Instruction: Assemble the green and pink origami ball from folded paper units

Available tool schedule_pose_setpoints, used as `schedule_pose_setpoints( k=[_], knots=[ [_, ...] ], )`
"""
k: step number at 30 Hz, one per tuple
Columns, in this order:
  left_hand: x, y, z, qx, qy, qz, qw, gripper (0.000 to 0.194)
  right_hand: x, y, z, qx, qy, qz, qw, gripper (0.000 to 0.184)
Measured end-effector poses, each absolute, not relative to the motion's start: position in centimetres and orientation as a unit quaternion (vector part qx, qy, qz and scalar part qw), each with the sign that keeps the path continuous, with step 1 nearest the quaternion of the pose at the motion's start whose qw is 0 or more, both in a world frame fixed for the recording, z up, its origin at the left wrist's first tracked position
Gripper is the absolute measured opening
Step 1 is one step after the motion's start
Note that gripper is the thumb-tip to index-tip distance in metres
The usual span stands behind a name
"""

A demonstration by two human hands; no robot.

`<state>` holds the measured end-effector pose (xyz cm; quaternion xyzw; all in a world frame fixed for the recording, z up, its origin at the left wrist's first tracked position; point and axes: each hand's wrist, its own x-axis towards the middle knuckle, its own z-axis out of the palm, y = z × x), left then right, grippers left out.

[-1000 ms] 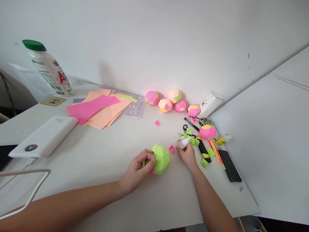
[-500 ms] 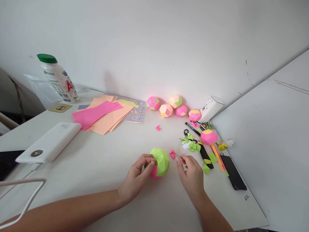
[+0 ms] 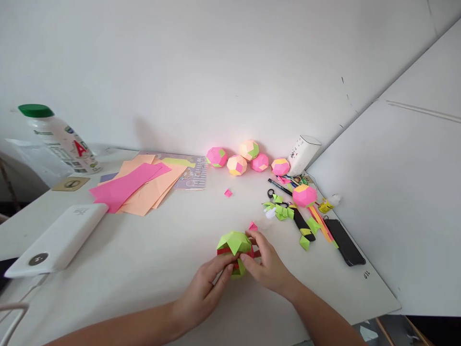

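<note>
A green and pink folded-paper ball [image 3: 235, 241] is between my hands near the front of the table, and a gap in its side faces me. My left hand [image 3: 207, 286] pinches its near edge, the fingertips at the gap. From the right, my right hand [image 3: 268, 262] grips the ball, thumb at the gap and fingers on the far side. Behind the right fingers lies a small pink folded paper piece [image 3: 253, 226]. Another pink piece [image 3: 228, 192] rests farther back. The inside of the ball is mostly hidden by my fingers.
Finished paper balls [image 3: 236, 165] line the wall. Orange and pink sheets [image 3: 140, 187], a power bank [image 3: 57, 240] and a bottle [image 3: 65, 139] are at left. At right are green scraps [image 3: 283, 211], scissors [image 3: 271, 193], a cutter [image 3: 302, 223], glue [image 3: 327, 205] and a phone [image 3: 345, 241].
My right hand has moved left onto the ball. The ball has turned, so its open gap now faces me. The camera view has tilted and shifted.
</note>
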<state>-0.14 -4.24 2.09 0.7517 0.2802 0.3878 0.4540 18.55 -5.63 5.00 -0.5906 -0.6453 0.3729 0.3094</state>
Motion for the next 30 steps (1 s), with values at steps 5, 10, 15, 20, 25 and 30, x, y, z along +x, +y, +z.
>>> schedule_pose_setpoints(
  k=[5,10,15,20,25,30],
  knots=[
    [-0.8,-4.3,2.0,0.811,0.242,0.489,0.213,0.024,18.5,-5.5,4.6,-0.589,-0.622,0.394,0.333,0.035],
    [-0.9,-4.2,1.9,0.825,0.268,0.496,0.033,0.034,17.9,-5.7,4.1,-0.559,-0.642,0.392,0.350,0.033],
    [-0.5,-3.6,1.5,0.871,0.264,0.412,0.049,0.048,17.4,-5.9,3.5,-0.531,-0.668,0.380,0.358,0.036],
    [-0.7,-3.1,1.8,0.876,0.255,0.407,0.044,0.038,17.3,-6.0,3.4,-0.512,-0.695,0.359,0.354,0.035],
    [-1.1,-2.9,1.9,0.864,0.247,0.436,0.048,0.030,17.3,-6.0,3.6,-0.503,-0.719,0.318,0.360,0.038],
    [-1.4,-2.7,1.4,0.844,0.225,0.477,0.090,0.029,17.4,-6.0,3.7,-0.476,-0.753,0.262,0.370,0.030]
  ],
)
